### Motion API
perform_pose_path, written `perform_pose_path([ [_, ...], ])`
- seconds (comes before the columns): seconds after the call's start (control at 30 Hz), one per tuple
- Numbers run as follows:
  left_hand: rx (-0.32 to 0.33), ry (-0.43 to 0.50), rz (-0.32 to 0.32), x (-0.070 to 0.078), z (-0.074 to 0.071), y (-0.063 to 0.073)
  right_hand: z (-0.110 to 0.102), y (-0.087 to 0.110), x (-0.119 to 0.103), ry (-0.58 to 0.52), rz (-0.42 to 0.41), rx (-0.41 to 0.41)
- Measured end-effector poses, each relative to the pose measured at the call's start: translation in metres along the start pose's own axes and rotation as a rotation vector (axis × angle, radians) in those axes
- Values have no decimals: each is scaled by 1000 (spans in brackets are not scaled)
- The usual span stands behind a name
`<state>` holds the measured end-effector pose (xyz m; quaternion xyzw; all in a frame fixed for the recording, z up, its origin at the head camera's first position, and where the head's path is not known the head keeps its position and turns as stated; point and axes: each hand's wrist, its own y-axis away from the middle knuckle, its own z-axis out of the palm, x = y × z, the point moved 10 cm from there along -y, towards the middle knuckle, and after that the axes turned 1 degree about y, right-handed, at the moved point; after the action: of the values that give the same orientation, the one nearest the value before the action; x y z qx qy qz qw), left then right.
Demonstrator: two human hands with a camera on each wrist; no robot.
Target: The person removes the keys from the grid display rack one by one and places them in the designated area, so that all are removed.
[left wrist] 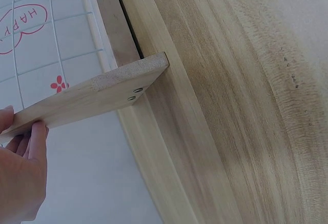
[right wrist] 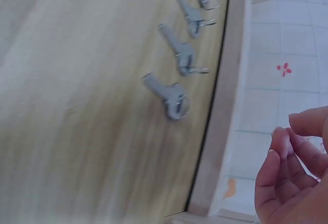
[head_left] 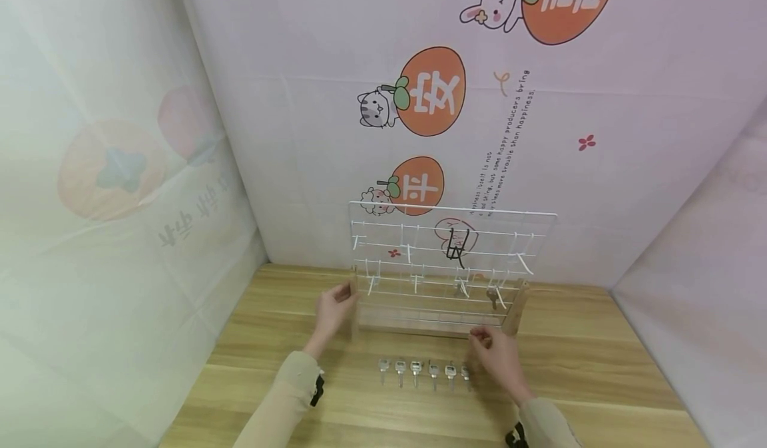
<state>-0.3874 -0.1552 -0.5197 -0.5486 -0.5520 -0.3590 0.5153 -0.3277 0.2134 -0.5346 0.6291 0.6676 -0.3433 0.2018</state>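
My left hand (head_left: pixel 334 309) grips the left wooden side board (left wrist: pixel 87 98) of a rack with a white wire grid (head_left: pixel 452 209); in the left wrist view, thumb and fingers are on either side of the board. My right hand (head_left: pixel 499 355) hovers by the rack's lower right front, fingers loosely bent, nothing visible between them. A row of several silver keys (head_left: pixel 416 367) with small rings lies on the table before the rack. In the right wrist view, the nearest key (right wrist: pixel 174 101) lies apart from the hand. One key (head_left: pixel 493 295) hangs at a lower right hook.
White hooks (head_left: pixel 409 253) stick out from the grid in two rows. A black hook piece (head_left: pixel 457 248) sits at the upper middle. The wooden tabletop (head_left: pixel 575 341) reaches back to a printed cloth wall (head_left: pixel 311 188), with pale cloth at both sides.
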Motion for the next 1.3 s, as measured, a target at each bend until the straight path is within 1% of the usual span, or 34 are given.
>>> perform_pose_path([
  [0.13, 1, 1, -6, -1, 0, 0, -10, -5, -14, -19, -19, 69],
  [0.27, 9, -14, -6, -1, 0, 0, -19, -10, -28, -37, -13, 121],
  [0.4, 14, -19, -3, 1, -1, 0, -24, -14, -38, -71, -2, 139],
  [0.53, 11, -16, -9, 1, -1, 0, -26, -19, -44, -103, -5, 152],
  [0.77, 2, -5, -9, 3, 0, 1, -32, -26, -57, -131, -48, 237],
  [1.1, 13, -26, -18, 3, -2, 2, -33, -31, -62, -204, -72, 305],
  [1.3, 10, -41, -26, 0, -2, 0, -31, -34, -62, -217, -76, 336],
])
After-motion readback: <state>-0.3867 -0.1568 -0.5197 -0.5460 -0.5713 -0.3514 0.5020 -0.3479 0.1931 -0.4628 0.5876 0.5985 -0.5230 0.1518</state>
